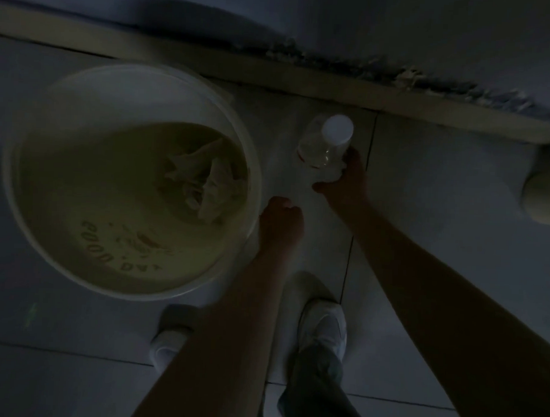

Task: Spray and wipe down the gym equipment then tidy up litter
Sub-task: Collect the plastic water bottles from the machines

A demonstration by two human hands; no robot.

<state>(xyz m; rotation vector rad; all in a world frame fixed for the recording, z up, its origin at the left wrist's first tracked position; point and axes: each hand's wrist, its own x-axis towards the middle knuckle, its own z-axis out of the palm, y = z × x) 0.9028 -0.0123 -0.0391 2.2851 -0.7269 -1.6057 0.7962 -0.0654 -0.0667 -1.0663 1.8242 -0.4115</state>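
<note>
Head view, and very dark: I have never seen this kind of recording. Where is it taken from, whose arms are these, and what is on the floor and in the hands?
There is no machine here. A person wears one wide-angle camera on the head, looking down, so the two bare arms and the white shoes are their own. The right hand grips a clear plastic bottle with a white cap, low over the pale tiled floor. The left hand is curled beside the rim of a large round pale bucket, which holds crumpled paper. In this dim light I cannot tell whether that hand holds anything.
</note>
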